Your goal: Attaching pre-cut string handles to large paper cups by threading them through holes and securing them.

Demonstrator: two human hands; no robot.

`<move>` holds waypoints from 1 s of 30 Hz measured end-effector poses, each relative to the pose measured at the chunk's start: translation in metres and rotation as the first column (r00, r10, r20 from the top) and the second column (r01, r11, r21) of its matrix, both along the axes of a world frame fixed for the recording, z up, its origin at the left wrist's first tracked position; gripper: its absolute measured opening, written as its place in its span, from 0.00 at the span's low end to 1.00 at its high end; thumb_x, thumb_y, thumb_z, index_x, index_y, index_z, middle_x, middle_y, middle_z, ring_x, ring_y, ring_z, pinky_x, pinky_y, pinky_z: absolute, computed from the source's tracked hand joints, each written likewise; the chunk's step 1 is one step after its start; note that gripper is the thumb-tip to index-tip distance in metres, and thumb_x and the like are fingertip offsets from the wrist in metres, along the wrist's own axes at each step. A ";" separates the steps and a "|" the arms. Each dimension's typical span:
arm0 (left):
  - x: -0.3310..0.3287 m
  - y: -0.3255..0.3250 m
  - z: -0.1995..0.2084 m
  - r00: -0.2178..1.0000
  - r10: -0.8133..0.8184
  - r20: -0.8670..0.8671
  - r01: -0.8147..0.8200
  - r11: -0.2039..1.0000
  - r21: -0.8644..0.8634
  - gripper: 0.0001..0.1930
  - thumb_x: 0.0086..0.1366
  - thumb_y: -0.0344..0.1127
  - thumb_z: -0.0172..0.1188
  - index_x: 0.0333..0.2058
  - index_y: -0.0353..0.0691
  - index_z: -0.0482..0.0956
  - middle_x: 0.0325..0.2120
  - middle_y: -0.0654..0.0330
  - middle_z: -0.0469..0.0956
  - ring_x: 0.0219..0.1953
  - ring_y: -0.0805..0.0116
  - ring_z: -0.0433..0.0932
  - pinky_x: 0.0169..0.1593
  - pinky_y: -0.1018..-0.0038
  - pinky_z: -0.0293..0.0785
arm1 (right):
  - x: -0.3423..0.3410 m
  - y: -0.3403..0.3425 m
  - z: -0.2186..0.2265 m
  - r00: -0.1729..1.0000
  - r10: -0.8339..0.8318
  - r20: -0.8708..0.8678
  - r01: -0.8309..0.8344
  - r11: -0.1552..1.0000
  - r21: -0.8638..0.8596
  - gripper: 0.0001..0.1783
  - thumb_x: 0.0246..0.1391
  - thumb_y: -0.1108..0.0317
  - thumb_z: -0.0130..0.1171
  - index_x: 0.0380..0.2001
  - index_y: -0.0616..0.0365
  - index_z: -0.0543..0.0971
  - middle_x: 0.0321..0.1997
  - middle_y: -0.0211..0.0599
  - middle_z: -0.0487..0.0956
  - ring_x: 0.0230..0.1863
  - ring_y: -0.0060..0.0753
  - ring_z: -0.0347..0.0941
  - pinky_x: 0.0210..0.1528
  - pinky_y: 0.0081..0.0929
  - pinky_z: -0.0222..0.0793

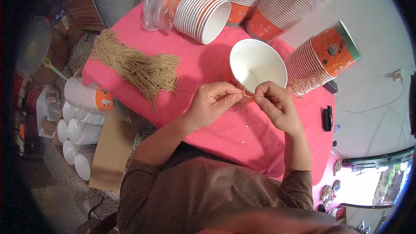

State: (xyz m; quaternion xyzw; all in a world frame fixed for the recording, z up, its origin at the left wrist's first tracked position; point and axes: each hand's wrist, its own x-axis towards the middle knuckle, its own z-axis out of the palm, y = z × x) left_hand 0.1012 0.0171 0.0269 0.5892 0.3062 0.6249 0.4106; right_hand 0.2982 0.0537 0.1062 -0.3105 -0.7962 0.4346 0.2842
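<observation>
The left hand (216, 101) and the right hand (277, 106) each pinch a thin tan strand (248, 95) between thumb and finger — it sits between the fingertips, at the near side of a wide white-lined cup (258, 60). To the left, a loose bundle of tan string (135, 67) lies across the pink-covered desk (225, 141). Beyond the cup, a stack of white cups (200, 15) rests on its side, partly in clear plastic — a leaning orange-patterned stack (333, 50) stands to the right.
</observation>
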 end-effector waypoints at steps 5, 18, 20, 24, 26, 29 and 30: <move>-0.003 -0.001 0.000 1.000 -0.004 -0.001 0.004 1.000 -0.026 0.05 0.65 0.27 0.59 0.37 0.32 0.79 0.29 0.65 0.79 0.32 0.82 0.74 0.36 0.82 0.72 | -0.001 0.000 -0.004 0.985 -0.009 -0.171 -0.033 0.969 -0.245 0.02 0.61 0.73 0.53 0.34 0.60 0.72 0.26 0.20 0.69 0.27 0.10 0.60 0.28 0.12 0.57; 0.002 -0.005 -0.016 0.988 -0.079 0.136 0.097 0.986 -0.133 0.05 0.65 0.27 0.58 0.38 0.34 0.79 0.24 0.68 0.74 0.27 0.78 0.71 0.33 0.81 0.68 | -0.017 -0.023 -0.038 0.986 -0.166 -0.018 0.165 0.986 -0.028 0.08 0.54 0.75 0.61 0.37 0.65 0.77 0.24 0.25 0.73 0.25 0.11 0.66 0.26 0.15 0.62; -0.006 -0.006 -0.017 0.999 0.021 -0.038 -0.020 1.000 0.003 0.06 0.63 0.27 0.59 0.38 0.35 0.79 0.28 0.65 0.75 0.29 0.79 0.72 0.34 0.81 0.69 | -0.014 -0.022 -0.043 0.988 -0.150 -0.031 0.149 0.988 -0.047 0.07 0.54 0.76 0.61 0.36 0.65 0.77 0.24 0.26 0.74 0.25 0.12 0.66 0.25 0.15 0.63; -0.006 -0.009 -0.015 0.927 0.361 -0.097 -0.355 0.932 0.076 0.07 0.59 0.25 0.62 0.37 0.36 0.78 0.39 0.58 0.71 0.32 0.76 0.71 0.33 0.80 0.68 | -0.007 -0.025 -0.047 0.987 -0.155 -0.030 0.156 0.988 0.020 0.04 0.53 0.76 0.60 0.32 0.66 0.77 0.23 0.31 0.76 0.24 0.13 0.68 0.25 0.16 0.64; -0.013 -0.013 -0.031 0.909 0.392 -0.141 -0.384 0.920 0.080 0.07 0.59 0.25 0.61 0.37 0.35 0.78 0.37 0.58 0.72 0.31 0.76 0.71 0.34 0.80 0.68 | -0.005 -0.028 -0.050 0.987 -0.160 0.012 0.159 0.986 0.047 0.04 0.53 0.76 0.61 0.32 0.66 0.77 0.23 0.33 0.77 0.23 0.14 0.69 0.24 0.17 0.65; -0.004 -0.027 -0.035 0.996 0.026 -0.086 -0.038 0.990 -0.138 0.07 0.63 0.29 0.60 0.38 0.33 0.77 0.27 0.65 0.74 0.27 0.80 0.70 0.33 0.82 0.66 | -0.003 -0.033 -0.060 0.984 -0.173 0.037 0.168 0.979 0.113 0.05 0.52 0.75 0.62 0.31 0.65 0.78 0.22 0.37 0.78 0.21 0.19 0.72 0.23 0.21 0.67; -0.001 -0.030 -0.028 0.987 -0.148 0.058 0.159 0.919 -0.361 0.07 0.65 0.31 0.59 0.38 0.33 0.77 0.27 0.68 0.74 0.29 0.83 0.70 0.32 0.83 0.66 | -0.003 -0.034 -0.062 0.982 -0.188 0.019 0.183 0.971 0.152 0.05 0.50 0.75 0.63 0.31 0.64 0.78 0.22 0.39 0.78 0.19 0.24 0.74 0.22 0.23 0.69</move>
